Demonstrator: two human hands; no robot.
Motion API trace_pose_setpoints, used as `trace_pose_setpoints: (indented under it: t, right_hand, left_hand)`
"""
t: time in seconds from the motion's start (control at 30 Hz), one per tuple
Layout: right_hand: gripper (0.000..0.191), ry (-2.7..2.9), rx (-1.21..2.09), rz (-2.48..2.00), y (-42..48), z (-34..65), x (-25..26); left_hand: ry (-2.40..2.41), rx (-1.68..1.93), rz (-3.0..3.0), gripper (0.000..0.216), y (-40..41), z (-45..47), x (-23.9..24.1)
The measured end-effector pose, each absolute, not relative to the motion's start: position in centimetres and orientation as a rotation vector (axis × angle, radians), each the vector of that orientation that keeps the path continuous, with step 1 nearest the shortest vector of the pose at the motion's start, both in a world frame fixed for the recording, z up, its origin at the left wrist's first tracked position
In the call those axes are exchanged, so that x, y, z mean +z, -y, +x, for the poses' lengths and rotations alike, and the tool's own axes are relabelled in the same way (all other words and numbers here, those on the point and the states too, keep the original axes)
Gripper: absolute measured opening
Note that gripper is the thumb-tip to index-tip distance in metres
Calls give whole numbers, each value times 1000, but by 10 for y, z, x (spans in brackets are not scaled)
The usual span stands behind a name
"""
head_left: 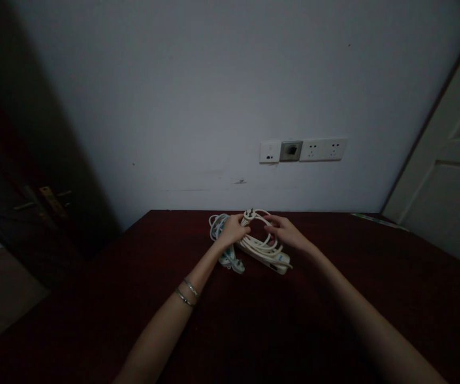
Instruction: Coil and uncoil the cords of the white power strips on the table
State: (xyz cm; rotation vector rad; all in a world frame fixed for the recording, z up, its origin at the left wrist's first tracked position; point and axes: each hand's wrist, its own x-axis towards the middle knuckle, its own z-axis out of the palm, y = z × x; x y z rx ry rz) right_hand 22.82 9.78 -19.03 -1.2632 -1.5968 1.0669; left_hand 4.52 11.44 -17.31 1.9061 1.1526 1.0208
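Note:
A white power strip (274, 260) lies on a dark red table (333, 298), its cream cable (259, 245) coiled on top. My left hand (233, 229) is closed round the cable just below its plug (248, 216), which points up. My right hand (283, 230) is curled on the coil's right side, fingers wrapped over the loops. A second, pale blue-white cable bundle (218, 224) with its strip end (232, 262) lies just left of my left hand. Two thin bangles (186, 293) sit on my left forearm.
A row of wall sockets and switches (302, 150) is on the pale wall above the table's far edge. A dark wooden door with a brass handle (48, 201) stands at the left. A white door (449, 176) is at the right.

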Motion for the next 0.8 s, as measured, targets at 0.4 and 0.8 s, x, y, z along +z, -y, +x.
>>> trace_pose_setpoints:
  t: [0.4, 0.8]
  right_hand:
    - [39, 1231, 1181, -1093, -103, 236, -193]
    - [31, 1199, 1176, -1236, -101, 253, -193]
  left_hand:
    - [-1288, 1135, 1804, 35, -118, 37, -163]
    - [-975, 975, 1374, 40, -115, 18, -146]
